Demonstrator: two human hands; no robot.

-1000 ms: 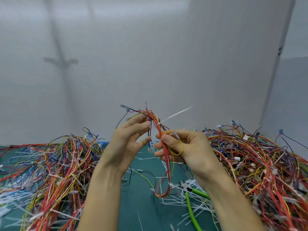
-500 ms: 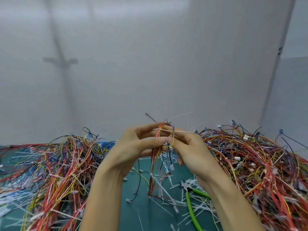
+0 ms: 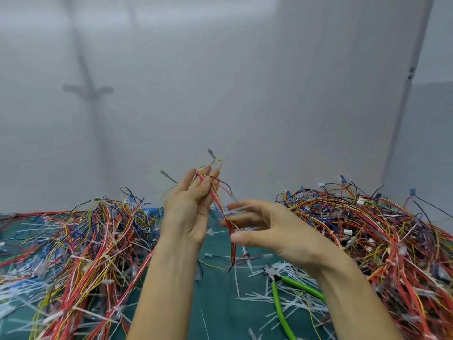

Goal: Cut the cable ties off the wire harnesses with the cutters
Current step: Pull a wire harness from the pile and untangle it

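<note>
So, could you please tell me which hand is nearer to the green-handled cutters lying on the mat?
Right. The right hand is raised above the green-handled cutters, its wrist partly over one handle. The left hand holds the wire harness further left.

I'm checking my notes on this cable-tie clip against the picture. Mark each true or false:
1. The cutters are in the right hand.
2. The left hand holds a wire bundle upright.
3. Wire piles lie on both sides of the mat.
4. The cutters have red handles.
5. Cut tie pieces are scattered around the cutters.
1. False. The cutters lie on the green mat, below the right hand.
2. True. The left hand grips the wire bundle, which runs from above its fingers down to the mat.
3. True. There is a left pile and a right pile.
4. False. The handles are green.
5. True. White tie pieces litter the mat around them.
</note>
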